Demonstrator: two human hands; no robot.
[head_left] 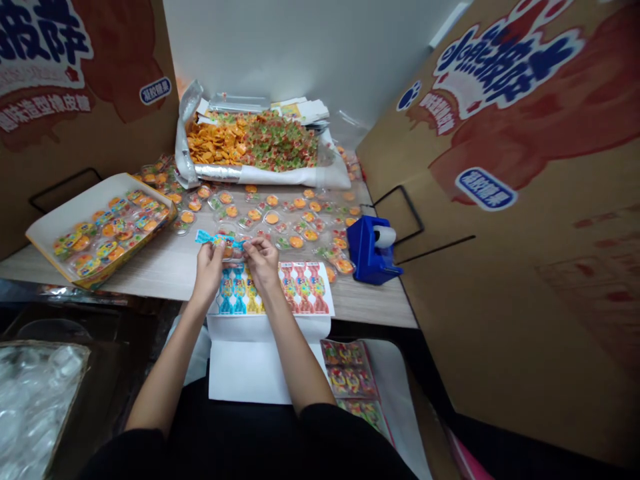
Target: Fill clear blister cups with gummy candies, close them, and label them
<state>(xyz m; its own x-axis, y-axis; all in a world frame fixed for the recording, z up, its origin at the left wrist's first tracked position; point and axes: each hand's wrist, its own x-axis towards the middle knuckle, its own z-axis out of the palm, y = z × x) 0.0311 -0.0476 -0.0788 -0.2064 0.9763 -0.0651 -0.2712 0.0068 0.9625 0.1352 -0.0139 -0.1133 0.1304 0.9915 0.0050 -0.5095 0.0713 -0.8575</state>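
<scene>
On either side, two printed cardboard boxes (520, 280) flank one wood-grain table (155, 273), where one flat sheet of bow-shaped stickers (306, 290) lies left of one blue plastic tape dispenser (367, 252). Above its far edge, left hand (210, 263) and right hand (263, 262), fingertips nearly closed, pinch one thin blue sticker (225, 241) at opposite ends.

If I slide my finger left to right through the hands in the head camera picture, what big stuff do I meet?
Open candy box → left hand → right hand → blue tape dispenser → big cardboard box on the right.
</scene>
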